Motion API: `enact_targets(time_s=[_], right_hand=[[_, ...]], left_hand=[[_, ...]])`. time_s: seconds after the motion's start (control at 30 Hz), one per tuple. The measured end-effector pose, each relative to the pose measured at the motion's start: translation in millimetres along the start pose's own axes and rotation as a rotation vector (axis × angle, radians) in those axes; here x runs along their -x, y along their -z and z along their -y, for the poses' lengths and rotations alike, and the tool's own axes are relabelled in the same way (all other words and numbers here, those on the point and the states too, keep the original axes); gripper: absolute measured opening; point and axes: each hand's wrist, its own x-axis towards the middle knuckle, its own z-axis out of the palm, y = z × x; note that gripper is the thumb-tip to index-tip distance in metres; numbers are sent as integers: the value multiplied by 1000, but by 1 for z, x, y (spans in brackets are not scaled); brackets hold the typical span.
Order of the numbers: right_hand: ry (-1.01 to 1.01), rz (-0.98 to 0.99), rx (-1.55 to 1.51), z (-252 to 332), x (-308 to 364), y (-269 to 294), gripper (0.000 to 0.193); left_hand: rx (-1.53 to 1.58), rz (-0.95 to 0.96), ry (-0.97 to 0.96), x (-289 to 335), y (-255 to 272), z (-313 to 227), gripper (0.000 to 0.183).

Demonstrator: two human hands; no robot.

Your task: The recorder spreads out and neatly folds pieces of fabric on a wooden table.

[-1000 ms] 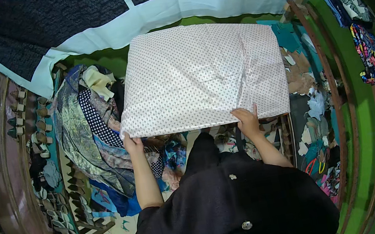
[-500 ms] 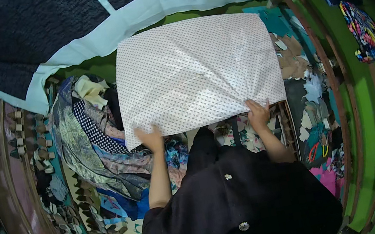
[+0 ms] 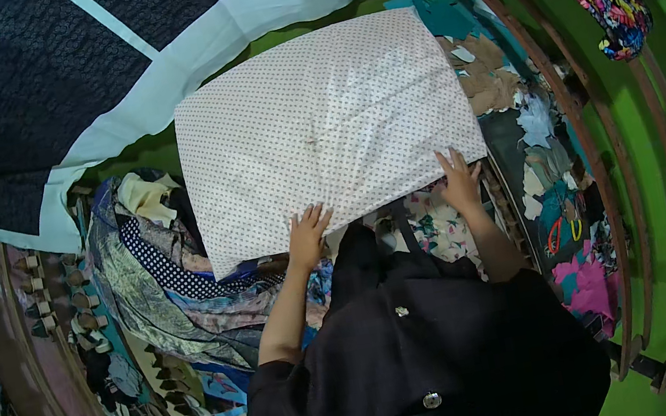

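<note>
In front of me lies a large rectangular piece of pale pinkish-white fabric point(image 3: 309, 123) with a small dark print, spread almost flat with faint creases. My left hand point(image 3: 308, 234) rests on its near edge, left of the middle, with the fingers spread. Close to its near right corner, my right hand point(image 3: 460, 179) touches the edge, fingers apart and stretched out. What supports the fabric is mostly hidden beneath it.
Left of the fabric is a heap of crumpled cloth point(image 3: 188, 296). Scraps and scissors with orange and yellow handles point(image 3: 564, 231) lie at the right. Racks with shoe-shaped pieces point(image 3: 84, 314) line the left; wooden rails point(image 3: 592, 162) and a colourful cloth bundle point(image 3: 607, 4) are at the right.
My left hand has moved right along the near edge, away from the left corner. The large diagonal folds in the fabric have flattened. The whole view has turned slightly.
</note>
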Motion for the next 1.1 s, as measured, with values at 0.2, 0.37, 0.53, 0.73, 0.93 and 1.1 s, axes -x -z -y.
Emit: enact_targets(time_s=[0.2, 0.37, 0.53, 0.73, 0.93, 1.1], right_hand=[[-14, -11, 57, -38, -11, -2, 52], [104, -316, 34, -46, -17, 7, 24], [44, -259, 21, -32, 11, 8, 22], [-152, -285, 63, -25, 27, -3, 40], [-168, -311, 27, -30, 11, 9, 47], [-302, -335, 10, -59, -11, 11, 33]], left_hand=[[167, -194, 69, 20, 19, 15, 46], [200, -349, 46, 10, 27, 19, 38], [194, -330, 101, 10, 33, 22, 40], [151, -437, 57, 18, 34, 21, 40], [236, -613, 217, 12, 60, 6, 45], [325, -822, 292, -2, 90, 21, 52]])
